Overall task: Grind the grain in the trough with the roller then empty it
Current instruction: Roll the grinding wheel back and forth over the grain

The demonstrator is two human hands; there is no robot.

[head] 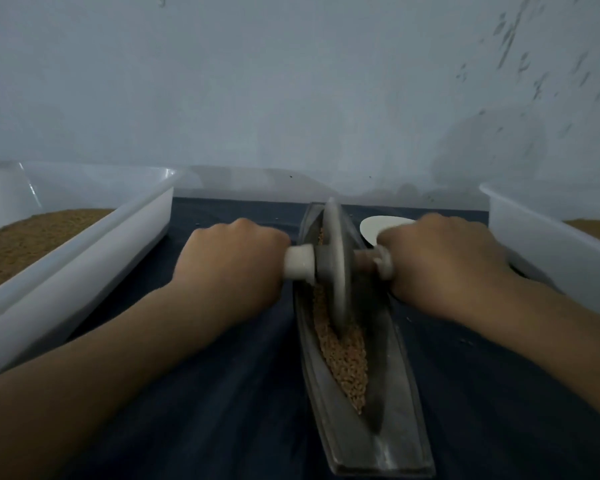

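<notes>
From the head camera, a long, boat-shaped metal trough [394,393] is lying on a dark blue cloth [222,393], running away from the person and tilted slightly leftward at its far end. Brown grain [343,355] is sitting along the trough's groove, heaped mostly in the near half. The roller [336,268], a grey disc on a crosswise axle, is standing upright in the groove at the far half, its lower edge pressing into the grain; the disc is looking motion-blurred.

The left hand [236,268] is gripping the white handle [298,263] on the left end of the axle, fingers curled round it. The right hand [437,265] is wrapping around the right handle [383,263] in the same way, knuckles facing up.

A white plastic tub [84,244] is sitting to the left, holding a brown granular mass [32,237]. A second white tub [548,244] is standing at the right, with similar brown contents [593,225] showing at the frame's edge. A flat white round object [378,226] is lying just beyond the right hand, beside the trough. A pale wall [291,81] is filling the background.
</notes>
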